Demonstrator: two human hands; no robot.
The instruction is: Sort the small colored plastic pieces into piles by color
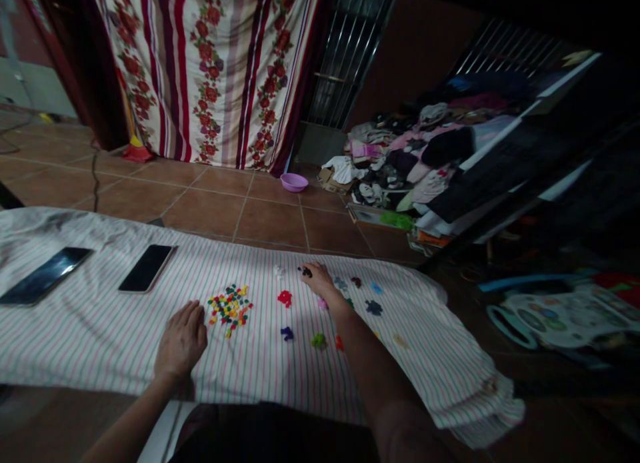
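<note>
My left hand point(183, 339) lies flat on the striped cloth, holding nothing, with its fingertips beside a loose pile of small mixed-colour pieces point(231, 308). Further out, my right hand point(319, 281) reaches to a little group of black pieces point(306, 272), its thumb and finger closed around some of them. Around that hand lie small single-colour groups: clear pieces point(279, 271), red pieces point(285, 297), dark blue pieces point(287, 333), green pieces point(319, 341) and pink pieces point(323, 304). My right forearm partly hides some orange pieces point(339, 343).
Two dark-screened devices, a tablet point(45, 276) and a phone point(147, 268), lie left on the cloth point(240, 383). Right of my arm are dark grey pieces point(373, 307) and light blue pieces point(377, 288). A purple basin point(294, 182) and heaped clothes point(400, 149) stand beyond.
</note>
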